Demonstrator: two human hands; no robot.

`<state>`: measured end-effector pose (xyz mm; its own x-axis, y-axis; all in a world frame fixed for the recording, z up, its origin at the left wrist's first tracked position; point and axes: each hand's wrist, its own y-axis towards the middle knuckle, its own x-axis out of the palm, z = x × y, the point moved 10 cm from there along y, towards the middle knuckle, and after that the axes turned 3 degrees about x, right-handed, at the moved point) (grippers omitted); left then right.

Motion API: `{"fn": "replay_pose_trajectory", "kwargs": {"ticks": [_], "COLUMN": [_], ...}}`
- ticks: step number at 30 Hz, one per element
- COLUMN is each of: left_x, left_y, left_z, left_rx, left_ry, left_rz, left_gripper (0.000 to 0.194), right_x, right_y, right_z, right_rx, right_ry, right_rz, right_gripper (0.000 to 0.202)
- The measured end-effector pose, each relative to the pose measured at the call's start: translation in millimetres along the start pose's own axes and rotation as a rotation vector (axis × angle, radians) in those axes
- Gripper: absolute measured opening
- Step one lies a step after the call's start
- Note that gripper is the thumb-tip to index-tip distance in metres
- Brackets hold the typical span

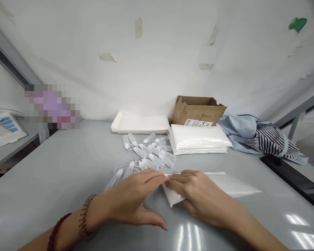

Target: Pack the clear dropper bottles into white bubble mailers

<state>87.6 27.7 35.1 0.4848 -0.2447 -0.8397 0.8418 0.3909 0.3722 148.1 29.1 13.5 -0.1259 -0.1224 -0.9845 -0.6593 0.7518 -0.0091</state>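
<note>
A white padded envelope (pixel 227 183) lies on the grey table in front of me, its left end under my right hand (pixel 196 190). The fingers of that hand are curled together on the envelope's end. My left hand (pixel 136 195) is spread, thumb apart from the fingers, its fingertips meeting the envelope's left edge beside the right fingertips. Nothing shows between its thumb and fingers. Just beyond the hands lie several small translucent plastic bottles (pixel 157 160) with loop-tethered caps; a few are partly hidden behind my left hand.
Flat white envelopes (pixel 143 123) are stacked by the wall, with a pile of padded envelopes (pixel 199 137) to their right. Behind stands an open cardboard box (pixel 199 111). Blue and striped cloth (pixel 267 136) and a black flat object (pixel 295 179) lie at the right.
</note>
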Motion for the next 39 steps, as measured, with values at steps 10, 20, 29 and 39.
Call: {"fn": "replay_pose_trajectory", "kwargs": {"ticks": [10,20,29,39], "left_x": [15.0,-18.6,19.8,19.4], "left_y": [47.2,94.8,92.4,88.0], "left_z": [21.3,-92.4,-145.9,-148.0], "left_rx": [0.157,-0.533,-0.928,-0.953], "left_ry": [0.391,-0.393,-0.684,-0.586], "left_rz": [0.058,0.298,0.237,0.108], "left_gripper": [0.030,0.030,0.032,0.031], "right_x": [-33.8,-133.5,-64.2,-47.4], "right_y": [-9.7,-75.7,-27.4,-26.6], "right_z": [29.1,80.3,134.7,155.4], "right_rx": [0.127,0.317,0.599,0.734], "right_ry": [-0.122,-0.449,-0.441,-0.424], "right_rz": [0.062,1.016,0.483,0.472], "right_gripper": [0.013,0.029,0.039,0.057]}}
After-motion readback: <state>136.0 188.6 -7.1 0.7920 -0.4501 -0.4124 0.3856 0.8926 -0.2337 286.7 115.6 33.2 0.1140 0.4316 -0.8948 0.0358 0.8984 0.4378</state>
